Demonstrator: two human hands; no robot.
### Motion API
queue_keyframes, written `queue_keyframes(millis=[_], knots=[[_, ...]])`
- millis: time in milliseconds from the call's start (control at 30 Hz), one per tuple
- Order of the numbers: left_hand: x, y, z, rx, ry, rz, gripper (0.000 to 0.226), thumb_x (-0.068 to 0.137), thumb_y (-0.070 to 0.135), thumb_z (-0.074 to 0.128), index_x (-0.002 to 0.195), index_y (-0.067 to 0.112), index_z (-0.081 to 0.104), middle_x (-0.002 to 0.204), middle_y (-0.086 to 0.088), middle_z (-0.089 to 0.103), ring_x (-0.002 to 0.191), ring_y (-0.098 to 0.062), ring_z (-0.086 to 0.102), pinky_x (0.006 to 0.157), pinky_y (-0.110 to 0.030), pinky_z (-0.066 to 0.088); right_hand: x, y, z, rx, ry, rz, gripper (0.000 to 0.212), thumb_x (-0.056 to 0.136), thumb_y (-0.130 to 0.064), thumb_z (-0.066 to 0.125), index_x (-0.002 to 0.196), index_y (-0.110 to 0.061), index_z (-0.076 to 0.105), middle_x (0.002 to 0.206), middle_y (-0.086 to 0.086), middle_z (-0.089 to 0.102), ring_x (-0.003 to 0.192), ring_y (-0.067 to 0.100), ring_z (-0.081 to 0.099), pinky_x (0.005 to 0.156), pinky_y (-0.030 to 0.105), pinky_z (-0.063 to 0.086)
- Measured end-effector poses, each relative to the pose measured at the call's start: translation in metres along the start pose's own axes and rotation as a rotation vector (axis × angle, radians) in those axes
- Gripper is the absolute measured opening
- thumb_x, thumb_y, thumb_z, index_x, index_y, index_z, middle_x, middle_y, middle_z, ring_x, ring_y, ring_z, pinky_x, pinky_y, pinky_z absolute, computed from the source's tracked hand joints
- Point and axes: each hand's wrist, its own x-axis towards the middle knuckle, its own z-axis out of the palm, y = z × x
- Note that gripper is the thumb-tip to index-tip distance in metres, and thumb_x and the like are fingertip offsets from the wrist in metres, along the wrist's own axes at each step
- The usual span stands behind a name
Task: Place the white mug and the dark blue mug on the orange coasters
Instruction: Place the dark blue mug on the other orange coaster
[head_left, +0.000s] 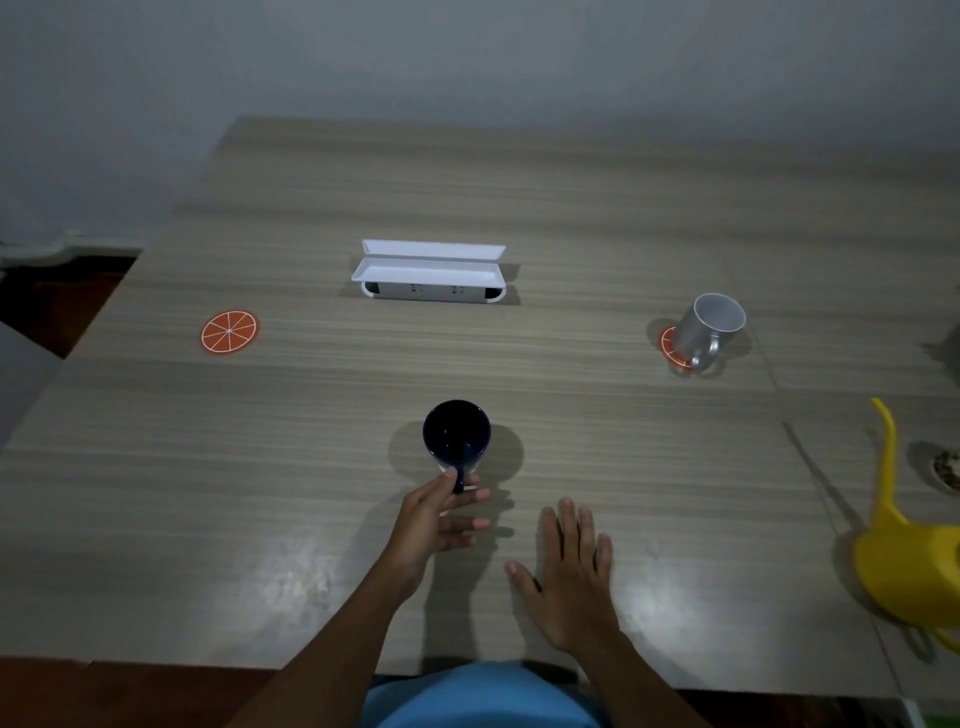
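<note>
Right hand (569, 577) flat on table (208, 545), fingers spread, gripping nothing. Left hand (434, 519) pinching handle of dark blue mug (456, 434), mug upright mid-table, apparently resting on surface. Farther left, bare orange coaster (229, 331). Farther right, white mug (711, 325) standing on second coaster (670, 347). Beyond, open white box (431, 270).
</note>
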Motion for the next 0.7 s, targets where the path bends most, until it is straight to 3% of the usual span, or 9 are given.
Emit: queue_keyframes(millis=[200,367,567,700], knots=[[0.009,0.002,0.011,0.07,0.117,0.076,0.043,0.101,0.045,0.054,0.08,0.013,0.073,0.107,-0.001,0.08,0.092,-0.027,0.077,0.067,-0.037,0.061,0.0,-0.002,-0.001,0.004,0.019,0.008,0.092,0.089,-0.076,0.017,0.158,-0.023,-0.013,0.164,0.0,-0.03,0.149,0.023,-0.033,0.121,0.05,-0.017],[0.009,0.0,0.01,0.178,0.156,0.179,0.036,0.103,0.042,0.049,0.109,0.018,0.075,0.107,0.008,0.08,0.094,-0.013,0.075,0.07,-0.03,0.057,0.0,-0.002,0.001,0.008,0.031,0.013,0.092,0.088,-0.076,0.018,0.158,-0.023,-0.01,0.166,0.0,-0.026,0.149,0.021,-0.032,0.121,0.049,-0.017],[0.006,-0.001,-0.004,0.206,0.167,0.207,0.039,0.105,0.042,0.045,0.107,0.018,0.076,0.103,0.011,0.08,0.096,-0.01,0.074,0.074,-0.033,0.057,-0.002,-0.006,-0.002,0.011,0.053,0.022,0.09,0.09,-0.073,0.026,0.16,-0.023,-0.001,0.169,0.001,-0.015,0.153,0.025,-0.022,0.122,0.05,-0.013],[0.007,0.001,-0.02,0.163,0.179,0.193,0.062,0.108,0.041,0.034,0.09,-0.007,0.069,0.103,0.001,0.081,0.1,-0.017,0.074,0.071,-0.034,0.055,-0.004,-0.016,-0.009,0.011,0.035,0.047,0.087,0.094,-0.066,0.029,0.16,-0.019,-0.004,0.169,0.002,-0.016,0.154,0.028,-0.021,0.122,0.052,-0.013]])
